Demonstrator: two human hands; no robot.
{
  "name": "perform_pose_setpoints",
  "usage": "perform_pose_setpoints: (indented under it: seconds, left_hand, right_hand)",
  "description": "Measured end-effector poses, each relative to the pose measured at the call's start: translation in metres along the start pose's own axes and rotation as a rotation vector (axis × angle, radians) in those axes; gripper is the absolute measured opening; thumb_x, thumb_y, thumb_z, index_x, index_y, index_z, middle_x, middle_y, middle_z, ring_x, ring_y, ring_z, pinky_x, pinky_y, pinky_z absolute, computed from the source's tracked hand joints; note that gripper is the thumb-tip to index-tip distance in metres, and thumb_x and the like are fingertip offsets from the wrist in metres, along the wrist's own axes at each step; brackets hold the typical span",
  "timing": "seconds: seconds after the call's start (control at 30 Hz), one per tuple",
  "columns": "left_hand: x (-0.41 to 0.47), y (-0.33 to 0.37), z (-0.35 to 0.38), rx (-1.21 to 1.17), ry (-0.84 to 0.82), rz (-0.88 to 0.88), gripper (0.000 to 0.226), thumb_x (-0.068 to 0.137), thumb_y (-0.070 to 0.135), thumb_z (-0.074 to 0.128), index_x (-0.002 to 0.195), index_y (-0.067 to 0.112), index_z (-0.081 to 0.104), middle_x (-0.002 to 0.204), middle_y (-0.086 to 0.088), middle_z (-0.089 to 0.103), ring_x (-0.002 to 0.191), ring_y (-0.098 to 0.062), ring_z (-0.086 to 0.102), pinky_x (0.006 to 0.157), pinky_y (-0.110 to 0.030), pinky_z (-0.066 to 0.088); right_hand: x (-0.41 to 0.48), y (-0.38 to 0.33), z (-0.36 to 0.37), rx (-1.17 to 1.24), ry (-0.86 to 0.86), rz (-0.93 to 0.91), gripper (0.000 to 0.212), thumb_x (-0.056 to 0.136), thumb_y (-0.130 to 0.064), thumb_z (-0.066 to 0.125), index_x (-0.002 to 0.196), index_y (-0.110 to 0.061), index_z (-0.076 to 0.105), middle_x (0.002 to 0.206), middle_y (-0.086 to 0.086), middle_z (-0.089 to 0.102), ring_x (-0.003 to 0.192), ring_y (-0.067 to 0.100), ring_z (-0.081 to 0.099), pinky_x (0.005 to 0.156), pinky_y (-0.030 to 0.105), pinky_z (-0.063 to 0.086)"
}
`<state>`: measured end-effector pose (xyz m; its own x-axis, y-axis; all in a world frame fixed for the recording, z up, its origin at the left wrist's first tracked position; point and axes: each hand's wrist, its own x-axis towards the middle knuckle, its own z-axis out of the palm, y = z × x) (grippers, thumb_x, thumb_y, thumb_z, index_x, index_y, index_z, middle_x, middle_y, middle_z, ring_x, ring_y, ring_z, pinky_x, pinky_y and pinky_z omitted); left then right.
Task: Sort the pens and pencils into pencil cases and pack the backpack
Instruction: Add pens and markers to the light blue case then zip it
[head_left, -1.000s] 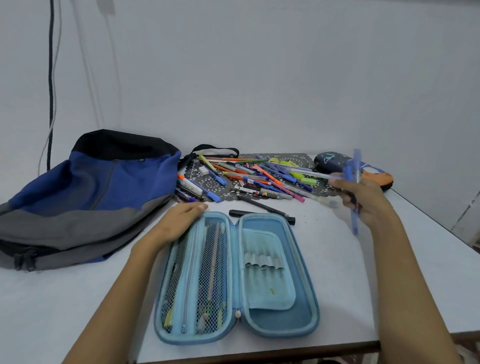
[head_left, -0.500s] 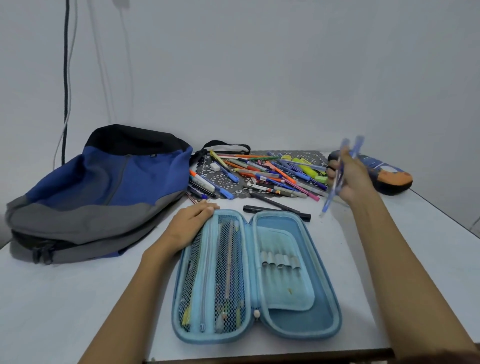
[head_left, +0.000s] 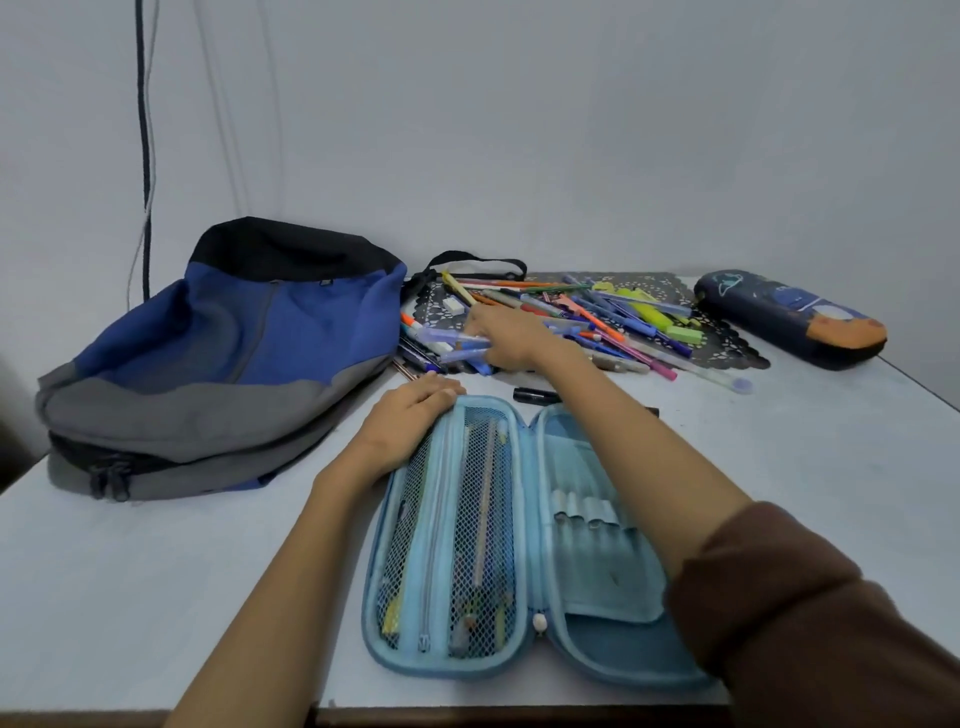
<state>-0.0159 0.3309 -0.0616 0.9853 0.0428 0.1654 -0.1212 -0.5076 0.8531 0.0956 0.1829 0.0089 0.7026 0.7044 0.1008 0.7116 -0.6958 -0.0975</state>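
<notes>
Well forward, blue pens (head_left: 453, 340) in right hand (head_left: 511, 340)

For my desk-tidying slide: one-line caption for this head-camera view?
The right hand, holding blue pens, reaches over the pen pile while the left hand rests on the open pencil case beside the backpack.

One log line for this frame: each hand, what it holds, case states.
left hand rests on open blue case | right hand holds blue pens over pen pile | dark case shut
</notes>
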Motion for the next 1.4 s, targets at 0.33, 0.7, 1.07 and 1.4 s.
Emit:
perform_pose_setpoints:
  seconds: [0.33,0.7,1.07,1.4]
  left_hand:
    - [0.002,0.001,0.000,0.038,0.000,0.014,0.045,0.078,0.042,0.047,0.110,0.020,0.071,0.120,0.009,0.063,0.124,-0.011,0.050,0.109,-0.026,0.031]
    - [0.001,0.002,0.000,0.074,-0.008,0.027,0.048,0.080,0.043,0.044,0.112,0.019,0.070,0.126,0.005,0.062,0.124,-0.013,0.051,0.113,-0.034,0.032]
    - [-0.004,0.008,-0.001,0.083,-0.014,0.027,0.049,0.081,0.043,0.042,0.112,0.019,0.070,0.122,0.009,0.060,0.120,-0.011,0.052,0.110,-0.031,0.034]
    - [-0.005,0.009,-0.002,0.099,-0.035,0.024,0.050,0.081,0.044,0.041,0.115,0.019,0.069,0.127,0.007,0.060,0.122,-0.007,0.048,0.107,-0.025,0.031]
  right_hand:
    - [0.014,0.018,-0.007,0.604,0.290,-0.008,0.025,0.094,-0.012,0.056,0.119,-0.008,0.056,0.108,-0.005,0.058,0.086,0.008,0.056,0.070,0.019,0.048]
    - [0.042,0.033,-0.009,0.551,0.276,0.408,0.026,0.087,-0.026,0.068,0.089,-0.008,0.049,0.070,0.001,0.047,0.062,0.019,0.047,0.050,0.026,0.034]
    - [0.038,0.020,0.025,0.103,0.327,0.660,0.009,0.094,-0.015,0.060,0.102,-0.011,0.057,0.107,0.009,0.065,0.089,0.025,0.060,0.066,0.032,0.037]
    - [0.023,0.034,0.008,0.105,0.206,0.528,0.022,0.091,-0.015,0.059,0.076,-0.011,0.042,0.072,0.005,0.045,0.074,0.026,0.047,0.060,0.033,0.034]
